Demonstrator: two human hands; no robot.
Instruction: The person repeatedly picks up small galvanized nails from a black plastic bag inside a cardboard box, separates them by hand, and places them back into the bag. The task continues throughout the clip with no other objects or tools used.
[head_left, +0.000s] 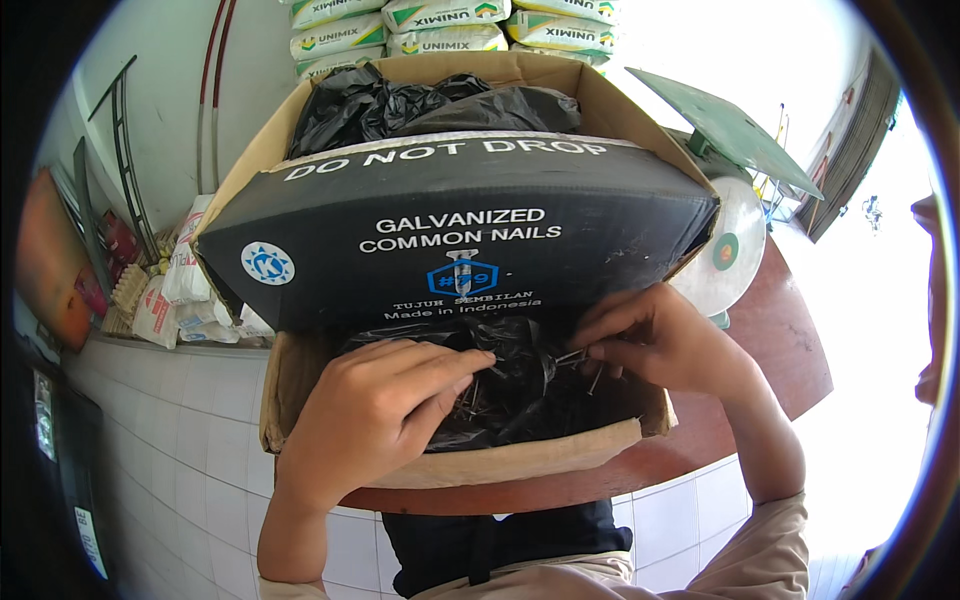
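A cardboard box of galvanized common nails (457, 225) stands in front of me, its black printed side towards me. Below that side lies an opened lower box (517, 465) lined with a black plastic bag (525, 420). My left hand (405, 397) reaches over the left of the lower box, thumb and forefinger pinched on a nail that shows at the fingertips. Other loose nails (469, 401) lie in the bag just beneath. On the right, my right hand (637, 337) holds several nails (574, 358) between thumb and fingers, some pointing downwards.
The boxes rest on a reddish-brown wooden table (765, 330). Black plastic (435, 105) fills the upper box. A green metal scale with a tilted plate (727, 127) and a round dial (724, 251) stands at the right. Stacked cement-type bags (450, 37) are behind; filled sacks (161, 307) sit at the left.
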